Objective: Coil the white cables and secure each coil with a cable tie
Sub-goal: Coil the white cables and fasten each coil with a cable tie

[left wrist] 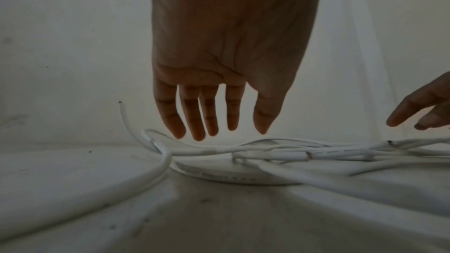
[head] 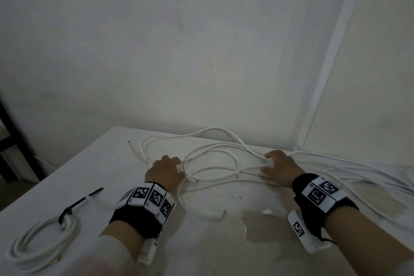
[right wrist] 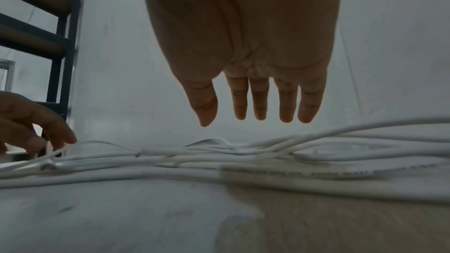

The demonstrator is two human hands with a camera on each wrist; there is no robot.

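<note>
Loose white cables (head: 212, 157) lie in tangled loops at the middle of the white table (head: 201, 242). My left hand (head: 167, 170) hovers over the left side of the loops; in the left wrist view its fingers (left wrist: 199, 122) hang straight just above a cable (left wrist: 219, 150) and hold nothing. Over the right side is my right hand (head: 277, 167), whose fingers (right wrist: 260, 103) are also straight and spread above the cables (right wrist: 194, 159). A finished coil (head: 42, 240) bound with a black cable tie (head: 83, 200) lies at the front left.
More white cables (head: 358, 177) trail off the table's right side toward the wall. A dark metal shelf (head: 13, 141) stands to the left of the table. The table surface shows worn patches (head: 257, 226) near the front.
</note>
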